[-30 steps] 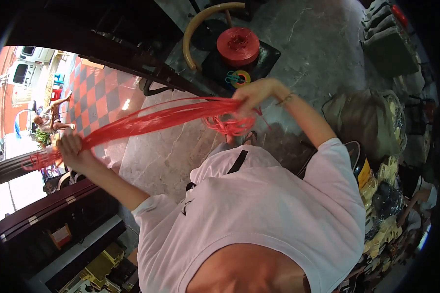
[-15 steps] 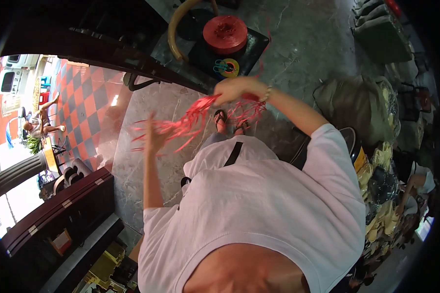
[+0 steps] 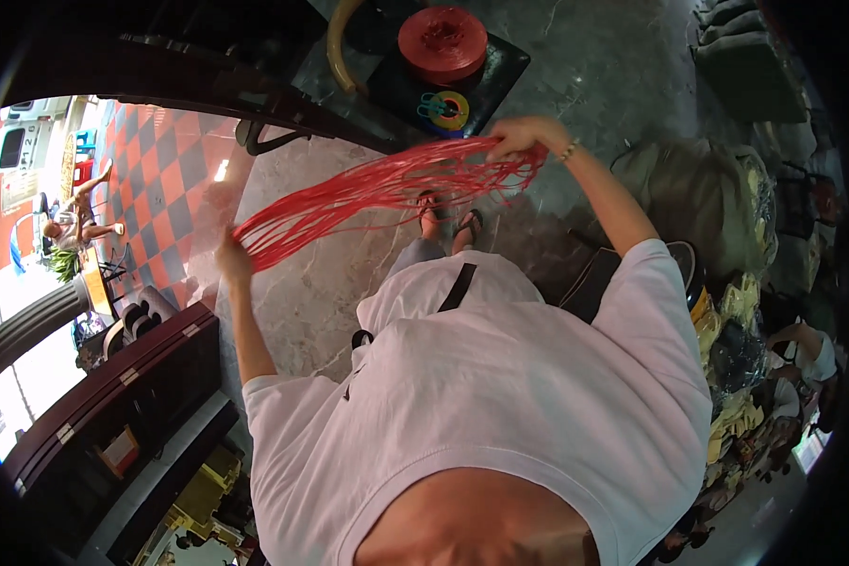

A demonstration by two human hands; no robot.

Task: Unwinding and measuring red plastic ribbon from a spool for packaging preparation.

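Observation:
A bundle of thin red plastic strands [image 3: 368, 185] spans the space between my two hands, well above the floor. My left hand [image 3: 234, 257] is closed round its left end, arm stretched out to the side. At the far right end, my right hand [image 3: 524, 138] grips the strands, and short loops and tails dangle below it. The strands sag and fan out slightly in the middle. Beyond my right hand, a large red roll of plastic twine [image 3: 442, 45] lies on a black stool seat [image 3: 500, 80], with scissors with teal handles [image 3: 431, 104] and a yellow tape roll [image 3: 455, 109] beside it.
A curved wooden chair arm [image 3: 335, 47] stands near the stool. To the right are a large grey-green sack [image 3: 679, 193] and piles of yellowish pieces [image 3: 738, 415]. A dark wooden door [image 3: 132, 396] stands at left; outside, a person [image 3: 75, 226] sits by a tiled walkway.
My hands have moved apart, the left outward and the right slightly up and right. The red strands, bunched and loose before, are now stretched out between them.

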